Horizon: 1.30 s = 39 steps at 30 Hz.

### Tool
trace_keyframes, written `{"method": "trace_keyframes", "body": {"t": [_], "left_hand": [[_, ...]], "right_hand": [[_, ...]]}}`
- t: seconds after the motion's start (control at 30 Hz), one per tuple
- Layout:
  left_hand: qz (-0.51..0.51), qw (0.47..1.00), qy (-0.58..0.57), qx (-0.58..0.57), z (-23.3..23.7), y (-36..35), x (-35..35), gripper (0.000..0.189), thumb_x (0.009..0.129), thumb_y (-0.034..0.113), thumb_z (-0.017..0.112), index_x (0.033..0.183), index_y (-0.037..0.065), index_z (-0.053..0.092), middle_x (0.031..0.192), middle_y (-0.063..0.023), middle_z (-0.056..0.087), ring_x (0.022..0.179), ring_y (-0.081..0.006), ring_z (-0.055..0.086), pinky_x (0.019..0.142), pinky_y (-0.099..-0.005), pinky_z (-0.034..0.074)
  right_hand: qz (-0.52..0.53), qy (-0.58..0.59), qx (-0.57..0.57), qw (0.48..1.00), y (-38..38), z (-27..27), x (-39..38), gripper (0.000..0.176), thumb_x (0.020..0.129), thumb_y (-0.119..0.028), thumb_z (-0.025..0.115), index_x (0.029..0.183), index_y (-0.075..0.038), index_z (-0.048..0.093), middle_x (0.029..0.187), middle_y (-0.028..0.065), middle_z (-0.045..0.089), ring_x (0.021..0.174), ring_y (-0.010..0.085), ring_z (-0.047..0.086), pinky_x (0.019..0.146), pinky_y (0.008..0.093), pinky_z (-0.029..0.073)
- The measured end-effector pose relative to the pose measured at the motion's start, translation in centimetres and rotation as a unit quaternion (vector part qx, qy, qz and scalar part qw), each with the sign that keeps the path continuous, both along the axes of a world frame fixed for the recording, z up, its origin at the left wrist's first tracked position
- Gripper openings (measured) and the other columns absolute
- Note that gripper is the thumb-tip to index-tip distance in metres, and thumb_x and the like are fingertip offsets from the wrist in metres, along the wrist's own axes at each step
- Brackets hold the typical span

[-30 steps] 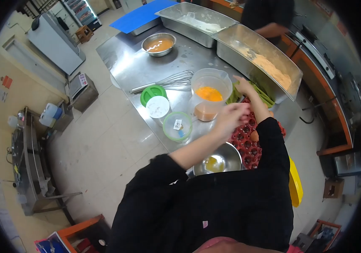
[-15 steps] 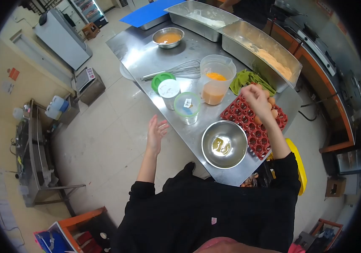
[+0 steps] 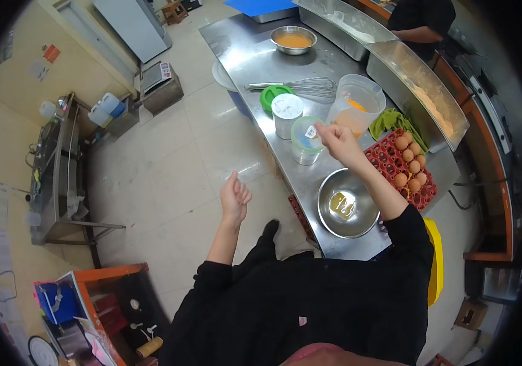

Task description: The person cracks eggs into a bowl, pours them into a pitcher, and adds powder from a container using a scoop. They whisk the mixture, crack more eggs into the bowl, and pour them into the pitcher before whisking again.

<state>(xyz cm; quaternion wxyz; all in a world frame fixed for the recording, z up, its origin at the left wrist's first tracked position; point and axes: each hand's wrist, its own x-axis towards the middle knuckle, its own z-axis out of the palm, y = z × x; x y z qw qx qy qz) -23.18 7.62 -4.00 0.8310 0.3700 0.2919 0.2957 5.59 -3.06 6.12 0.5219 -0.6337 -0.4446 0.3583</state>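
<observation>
right hand [image 3: 341, 145] with fingers curled beside a green-rimmed clear cylindrical container [image 3: 307, 146] at the steel tabletop's [image 3: 276, 157] left edge, contact unclear, left hand [image 3: 235, 198] loosely clenched beyond that edge, round silvery metal bowl [image 3: 358, 215] near the near-left corner

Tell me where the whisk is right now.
In the head view, the whisk lies on the steel table, upper middle of the picture, its wires beside the pitcher and its handle just beyond the green lid.
</observation>
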Motion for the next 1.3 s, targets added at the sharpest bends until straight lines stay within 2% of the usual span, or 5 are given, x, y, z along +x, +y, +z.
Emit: {"method": "trace_keyframes", "body": {"t": [0.07,0.2,0.27,0.57,1.3], "left_hand": [[-0.138,0.972,-0.16,-0.098,-3.0,2.3,-2.9,0.032,0.092,0.038,0.05,0.078,0.01,0.053,0.049,0.0014,0.038,0.046,-0.0121,0.042,0.068,-0.0304,0.051],[-0.089,0.947,0.238,0.197,-0.7,0.0,-1.5,0.058,0.084,0.044,0.059,0.126,0.008,0.042,0.093,-0.0134,0.055,0.079,-0.0228,0.058,0.084,-0.0381,0.044],[-0.167,0.837,0.296,0.429,-5.1,1.7,-0.8,0.085,0.077,0.05,0.064,0.141,0.01,0.025,0.116,-0.0187,0.05,0.101,-0.0293,0.056,0.098,-0.0503,0.034],[-0.164,0.747,0.265,0.587,-6.3,3.8,7.8,0.102,0.063,0.049,0.076,0.14,0.008,0.024,0.139,-0.021,0.03,0.133,-0.0388,0.019,0.103,-0.0642,0.003],[-0.175,0.699,0.023,0.693,-7.8,7.7,14.0,0.094,0.038,0.05,0.081,0.118,0.008,0.054,0.119,-0.0074,0.054,0.13,-0.0291,0.033,0.103,-0.0611,0.001]], "right_hand": [[0.006,0.223,-0.041,0.974,-0.3,0.9,0.2,0.039,0.09,-0.034,0.058,0.065,-0.005,0.045,0.058,-0.003,0.043,0.048,0.0068,0.039,0.049,0.0225,0.038],[-0.072,-0.215,0.004,0.974,0.6,-0.7,-1.4,0.033,0.087,-0.038,0.058,0.086,-0.006,0.051,0.085,0.0071,0.053,0.072,0.0161,0.051,0.062,0.0281,0.041],[-0.089,-0.558,0.02,0.825,0.9,-2.7,-1.1,0.043,0.084,-0.044,0.059,0.096,-0.004,0.051,0.098,0.0128,0.053,0.086,0.0239,0.052,0.07,0.0342,0.043],[-0.245,-0.681,-0.175,0.668,6.1,-6.9,-5.6,0.074,0.072,-0.065,0.057,0.128,-0.018,0.048,0.112,0.0238,0.048,0.099,0.0407,0.047,0.079,0.0468,0.04],[0.102,-0.567,-0.133,0.807,4.2,-1.5,-6.4,0.076,0.061,-0.043,0.073,0.129,-0.022,0.046,0.118,0.0249,0.04,0.105,0.0402,0.045,0.089,0.0466,0.038]]}}
